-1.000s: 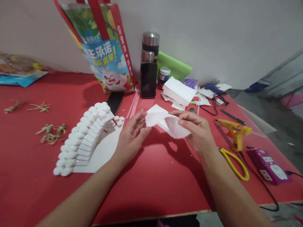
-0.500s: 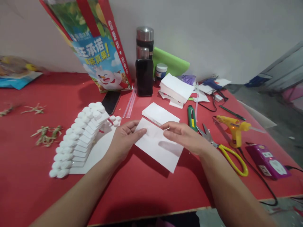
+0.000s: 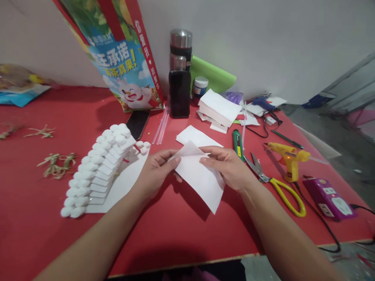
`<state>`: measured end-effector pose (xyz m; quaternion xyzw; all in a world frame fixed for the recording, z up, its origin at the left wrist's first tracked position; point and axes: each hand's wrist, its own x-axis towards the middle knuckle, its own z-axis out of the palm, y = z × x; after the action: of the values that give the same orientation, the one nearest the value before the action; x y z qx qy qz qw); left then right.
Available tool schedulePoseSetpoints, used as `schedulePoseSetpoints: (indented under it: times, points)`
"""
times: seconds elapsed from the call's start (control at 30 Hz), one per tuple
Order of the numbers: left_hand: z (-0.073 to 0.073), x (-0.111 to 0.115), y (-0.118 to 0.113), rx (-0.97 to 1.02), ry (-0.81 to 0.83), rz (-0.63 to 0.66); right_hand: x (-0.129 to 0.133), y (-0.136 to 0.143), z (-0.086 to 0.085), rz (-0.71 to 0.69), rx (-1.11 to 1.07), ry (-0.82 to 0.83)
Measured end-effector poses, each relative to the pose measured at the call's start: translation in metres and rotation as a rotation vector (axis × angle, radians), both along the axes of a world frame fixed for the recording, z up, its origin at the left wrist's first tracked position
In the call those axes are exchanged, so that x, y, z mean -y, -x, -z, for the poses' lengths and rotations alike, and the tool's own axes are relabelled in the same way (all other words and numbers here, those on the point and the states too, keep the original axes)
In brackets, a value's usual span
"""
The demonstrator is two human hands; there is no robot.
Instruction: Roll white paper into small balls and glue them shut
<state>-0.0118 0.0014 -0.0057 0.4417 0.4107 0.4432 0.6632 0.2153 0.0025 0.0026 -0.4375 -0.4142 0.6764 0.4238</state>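
Observation:
A white sheet of paper (image 3: 202,177) is held between both hands above the red table. My left hand (image 3: 161,168) pinches its left edge between thumb and fingers. At the upper right edge, my right hand (image 3: 224,164) grips the same sheet, thumb on top. The sheet bows, and its far corner bends up. Just behind it lies a stack of white paper pieces (image 3: 196,134). Left of my left hand stands a curved white stepped model (image 3: 102,175) with round white pads along its edge, resting on a white base.
Right of my hands are a green utility knife (image 3: 238,144), yellow-handled scissors (image 3: 288,197), a yellow glue gun (image 3: 288,156) and a purple box (image 3: 329,199) with cables. Behind stand a phone (image 3: 179,93), a flask (image 3: 181,43) and a printed bag (image 3: 129,74). Twisted straw figures (image 3: 55,164) lie left.
The paper, flatter before, now bends along its length, with its far corner raised. My hands have shifted slightly while keeping hold of it.

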Motion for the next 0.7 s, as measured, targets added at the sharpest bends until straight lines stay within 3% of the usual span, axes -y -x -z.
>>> schedulePoseSetpoints:
  times: [0.2,0.37,0.53,0.7]
  points:
    - [-0.003,0.0,-0.002,0.133,0.018,-0.011,-0.001,-0.001,-0.002,-0.011,-0.036,0.023]
    - [-0.005,-0.002,-0.001,0.145,0.084,-0.042,0.002,-0.001,-0.003,-0.021,0.093,-0.139]
    - [-0.008,-0.004,0.003,0.191,0.143,0.101,0.006,-0.001,-0.009,-0.031,0.373,-0.388]
    - [-0.005,-0.004,0.001,0.09,0.199,0.127,0.008,0.001,-0.014,-0.078,0.497,-0.516]
